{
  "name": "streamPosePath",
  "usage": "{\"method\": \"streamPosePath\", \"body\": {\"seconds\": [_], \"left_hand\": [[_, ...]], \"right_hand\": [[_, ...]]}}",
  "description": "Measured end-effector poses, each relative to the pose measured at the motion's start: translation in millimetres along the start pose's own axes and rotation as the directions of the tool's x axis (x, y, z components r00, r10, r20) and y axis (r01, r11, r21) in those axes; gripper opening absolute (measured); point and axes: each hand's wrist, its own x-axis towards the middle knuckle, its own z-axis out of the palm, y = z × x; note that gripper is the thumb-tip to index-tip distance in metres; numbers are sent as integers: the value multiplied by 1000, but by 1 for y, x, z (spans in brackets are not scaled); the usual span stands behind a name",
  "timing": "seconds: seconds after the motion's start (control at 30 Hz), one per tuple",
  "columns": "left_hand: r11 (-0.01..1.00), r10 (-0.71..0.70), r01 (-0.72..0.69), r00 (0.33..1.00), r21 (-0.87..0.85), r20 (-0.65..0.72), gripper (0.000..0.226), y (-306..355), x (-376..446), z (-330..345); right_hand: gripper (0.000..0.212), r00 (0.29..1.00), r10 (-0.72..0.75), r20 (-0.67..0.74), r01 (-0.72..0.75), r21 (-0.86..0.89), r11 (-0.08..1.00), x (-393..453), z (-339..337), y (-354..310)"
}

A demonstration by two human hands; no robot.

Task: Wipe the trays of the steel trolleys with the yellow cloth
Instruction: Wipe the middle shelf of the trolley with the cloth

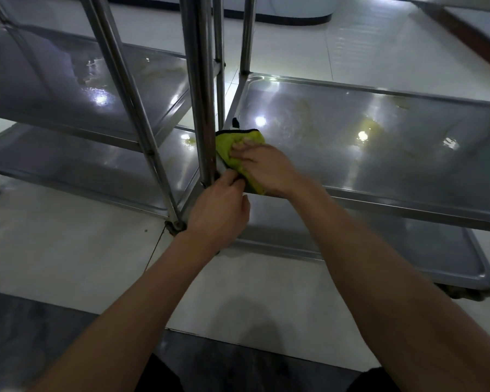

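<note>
now right hand (266, 168) pressing yellow cloth (238, 148), steel tray (379, 131)

A yellow cloth (239, 154) with black edging is showing against a grey steel tray (379, 142) that is bearing yellowish smears, over glossy white floor tiles (68, 250).

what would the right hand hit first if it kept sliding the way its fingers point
The right hand, pressing the yellow cloth on the tray, points up-left. It would likely meet the upright steel post at the tray's corner first, though depth is hard to judge.
</note>
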Motion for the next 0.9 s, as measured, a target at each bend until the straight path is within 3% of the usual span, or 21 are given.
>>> {"method": "streamPosePath", "body": {"seconds": [0.2, 0.4, 0.6, 0.73, 0.9], "left_hand": [[1000, -2, 1, 1000, -15, -30, 27, -2, -3, 6], [997, 73, -73, 997, 27, 17, 39, 3, -8, -2], [995, 91, -90, 996, 44, -22, 29, -4, 0, 3], [998, 56, -54, 996, 37, -65, 17, 2, 3, 6], [999, 27, -24, 998, 36, -62, 18, 10, 18, 5]], "right_hand": [[40, 995, 42, -93, -36, 60, 998, -12, 7, 4], [45, 978, 159, -137, -180, -157, 971, -28, 1, 17], [42, 984, 78, -158, -109, -199, 974, -7, 7, 25], [54, 989, 40, -140, -66, -188, 980, -11, 14, 19], [58, 988, 97, -117, -112, -131, 985, -21, 6, 31]]}}
